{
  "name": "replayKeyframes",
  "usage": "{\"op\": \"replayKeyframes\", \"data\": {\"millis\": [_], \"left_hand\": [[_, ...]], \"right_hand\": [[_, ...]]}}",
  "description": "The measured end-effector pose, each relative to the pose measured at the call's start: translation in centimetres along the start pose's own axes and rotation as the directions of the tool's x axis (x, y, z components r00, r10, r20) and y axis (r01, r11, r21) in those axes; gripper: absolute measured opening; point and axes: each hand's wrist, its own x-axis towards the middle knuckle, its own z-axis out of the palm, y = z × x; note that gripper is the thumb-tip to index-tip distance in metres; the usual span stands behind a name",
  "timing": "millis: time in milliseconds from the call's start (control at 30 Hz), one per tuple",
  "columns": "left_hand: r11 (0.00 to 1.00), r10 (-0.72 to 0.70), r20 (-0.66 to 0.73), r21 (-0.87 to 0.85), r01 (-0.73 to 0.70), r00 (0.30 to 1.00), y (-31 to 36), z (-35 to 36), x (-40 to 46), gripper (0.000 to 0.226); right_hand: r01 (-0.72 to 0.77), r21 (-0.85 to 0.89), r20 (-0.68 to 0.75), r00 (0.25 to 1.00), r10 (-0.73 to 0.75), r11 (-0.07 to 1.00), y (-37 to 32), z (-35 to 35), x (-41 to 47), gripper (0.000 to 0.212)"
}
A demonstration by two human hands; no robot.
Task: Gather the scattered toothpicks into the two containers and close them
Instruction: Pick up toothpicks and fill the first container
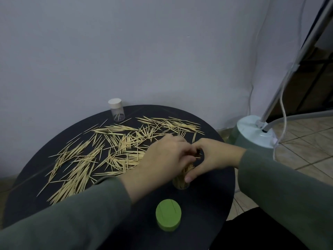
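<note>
On the left half of the round dark bench (207,204) lies a wide scatter of toothpicks (86,159), running from the near left edge up toward the far right. At the far left edge stands a clear container (116,111) with a white lid (115,103) on it; a few toothpicks show inside at its bottom. Near the middle of the bench, the left hand (162,159), in a grey-green sleeve (63,219), has its fingers curled down over the top of a second clear container (181,179) packed with toothpicks; whether those fingers actually pinch any picks is hidden. Nearer, in front of that container, a green lid (168,214) rests on the bench, apart from both hands. The right hand (214,156) meets the left over the same container, its thumb pressed along the container's side and its fingers curled round the top. Right of the bench, on the tiled floor (306,141), stands a pale round base (254,130) with a slanted pole and cables.
</note>
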Motion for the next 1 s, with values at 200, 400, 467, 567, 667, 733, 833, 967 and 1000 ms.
{"op": "replayKeyframes", "data": {"millis": [200, 400, 467, 567, 667, 733, 833, 967, 1000], "left_hand": [[0.997, 0.031, 0.069, 0.064, -0.035, 0.997, 0.7, -0.3, 1.1, 0.026], [0.987, -0.034, 0.053, -0.157, 0.042, 0.998, -0.5, 0.3, 0.9, 0.008], [0.954, -0.104, 0.025, -0.280, 0.107, 0.994, -1.4, 0.3, 0.8, 0.014], [0.931, -0.076, 0.046, -0.355, 0.087, 0.996, -2.0, -0.2, 0.5, 0.026], [0.872, -0.082, -0.011, -0.485, 0.066, 0.997, -1.8, -0.4, 0.2, 0.021], [0.858, -0.099, -0.041, -0.510, 0.065, 0.994, -1.7, -0.2, -0.2, 0.014], [0.946, 0.004, -0.074, -0.324, -0.028, 0.997, -2.7, 0.5, -0.5, 0.015], [0.966, 0.037, -0.103, -0.251, -0.062, 0.994, -3.4, 0.6, -0.9, 0.016], [0.969, 0.052, -0.103, -0.237, -0.075, 0.993, -3.4, 0.5, -0.9, 0.015]], "right_hand": [[0.002, 0.053, 0.030, 1.000, -0.004, 0.999, 0.1, 0.0, 0.0, 0.029], [0.000, 0.044, 0.006, 1.000, 0.000, 0.999, 0.4, 0.1, 0.1, 0.035], [-0.001, 0.027, 0.010, 1.000, 0.001, 1.000, 0.5, 0.1, 0.2, 0.041], [0.005, 0.021, 0.032, 0.999, -0.005, 1.000, 0.8, 0.2, 0.4, 0.057], [-0.005, 0.035, 0.021, 1.000, 0.004, 0.999, 1.0, 0.3, 0.4, 0.051], [-0.001, 0.040, 0.017, 1.000, 0.000, 0.999, 1.0, 0.2, 0.4, 0.041], [0.018, 0.018, 0.006, 1.000, -0.018, 1.000, 1.1, 0.2, 0.5, 0.035], [0.028, 0.024, 0.014, 1.000, -0.028, 0.999, 1.2, 0.2, 0.4, 0.035], [0.026, 0.028, 0.015, 1.000, -0.027, 0.999, 1.2, 0.1, 0.5, 0.039]]}}
